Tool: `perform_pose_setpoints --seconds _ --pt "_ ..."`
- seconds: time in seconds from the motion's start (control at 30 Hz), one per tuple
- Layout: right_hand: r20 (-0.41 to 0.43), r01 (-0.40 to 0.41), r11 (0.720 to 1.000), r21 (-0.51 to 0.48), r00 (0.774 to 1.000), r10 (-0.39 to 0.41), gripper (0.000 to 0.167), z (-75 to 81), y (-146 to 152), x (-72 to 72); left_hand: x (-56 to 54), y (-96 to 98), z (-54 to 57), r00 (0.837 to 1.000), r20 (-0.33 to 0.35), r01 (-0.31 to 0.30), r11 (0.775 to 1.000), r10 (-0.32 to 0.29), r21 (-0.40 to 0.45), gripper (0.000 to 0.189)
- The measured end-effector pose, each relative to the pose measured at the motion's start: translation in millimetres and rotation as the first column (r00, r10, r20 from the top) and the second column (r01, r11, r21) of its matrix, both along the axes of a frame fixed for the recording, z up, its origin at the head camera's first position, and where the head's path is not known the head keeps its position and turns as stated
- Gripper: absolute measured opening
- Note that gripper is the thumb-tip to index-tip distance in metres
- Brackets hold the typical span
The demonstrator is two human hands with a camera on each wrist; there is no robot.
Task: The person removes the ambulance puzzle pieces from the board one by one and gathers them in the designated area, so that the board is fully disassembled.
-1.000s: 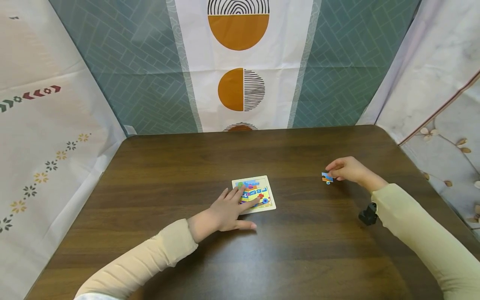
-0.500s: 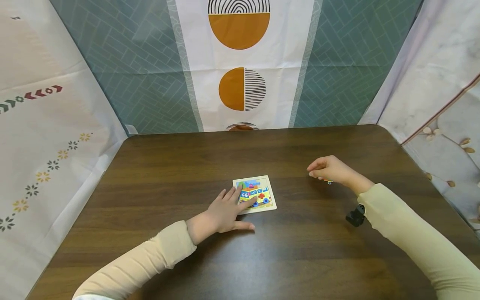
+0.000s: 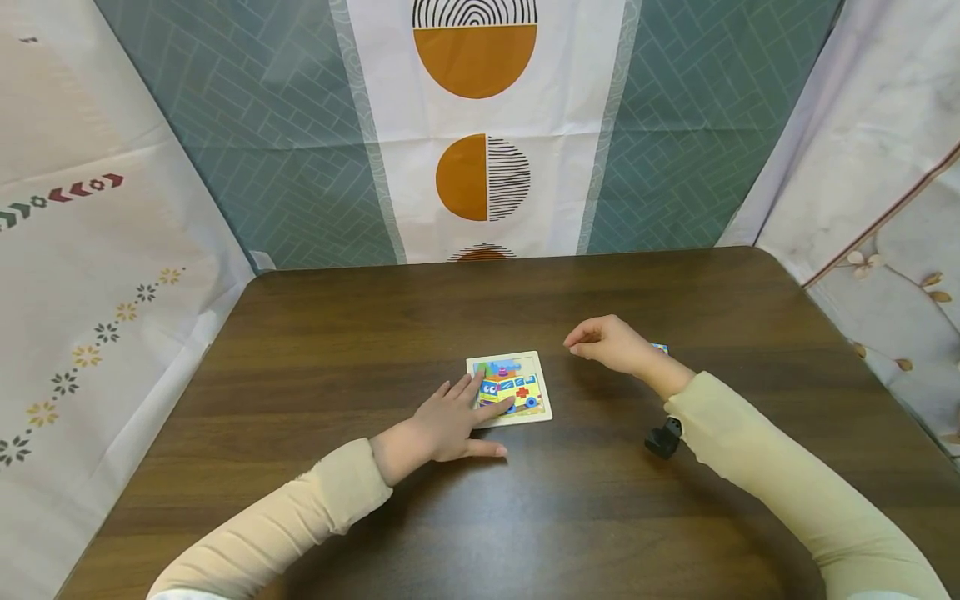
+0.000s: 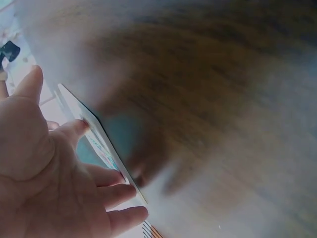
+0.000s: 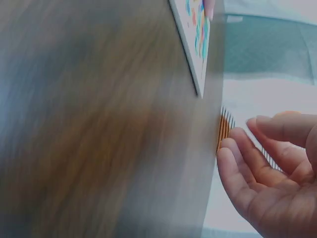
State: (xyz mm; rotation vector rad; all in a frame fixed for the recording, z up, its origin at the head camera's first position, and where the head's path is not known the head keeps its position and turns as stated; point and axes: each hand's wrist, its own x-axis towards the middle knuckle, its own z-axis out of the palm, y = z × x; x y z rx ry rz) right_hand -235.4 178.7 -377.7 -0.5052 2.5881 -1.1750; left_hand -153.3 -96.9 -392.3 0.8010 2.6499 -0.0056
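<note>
A small framed jigsaw puzzle [image 3: 517,387] with a cartoon ambulance picture lies on the table. My left hand [image 3: 448,425] rests over its left side with fingers spread, covering part of the picture; in the left wrist view the fingertips touch the puzzle frame [image 4: 106,141]. To the right of the puzzle, my right hand [image 3: 611,343] hovers over the table, fingers loosely bent, thumb close to the index finger. In the right wrist view nothing shows between the fingers of that hand [image 5: 272,168]. Behind the right wrist, a blue edge of a puzzle piece [image 3: 660,347] peeks out, mostly hidden.
The dark wooden table [image 3: 360,317] has a patterned cloth [image 3: 292,167] hanging behind its far edge. Light curtains [image 3: 885,217] hang at both sides. A black wrist camera [image 3: 663,437] sits under the right cuff.
My right hand has left the puzzle piece on the table and moved left toward the framed puzzle. The left hand has stayed in place.
</note>
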Motion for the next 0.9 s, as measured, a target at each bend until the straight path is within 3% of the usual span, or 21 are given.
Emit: perform_pose_setpoints --seconds 0.2,0.43,0.9 --pt "0.036 -0.03 0.999 -0.026 0.999 0.031 0.022 -3.6 -20 1.6 -1.3 0.1 0.6 0.999 0.034 -0.029 0.999 0.03 -0.015 0.073" --pt "0.063 -0.046 0.997 -0.065 0.997 0.05 0.022 -8.8 -40 3.3 -3.9 -1.0 0.4 0.999 0.037 -0.023 1.0 0.024 -0.021 0.073" --pt "0.102 -0.081 0.997 -0.01 0.991 0.082 0.023 -13.3 -63 4.4 -1.1 -3.3 -0.5 1.0 0.025 -0.013 1.0 0.013 -0.003 0.072"
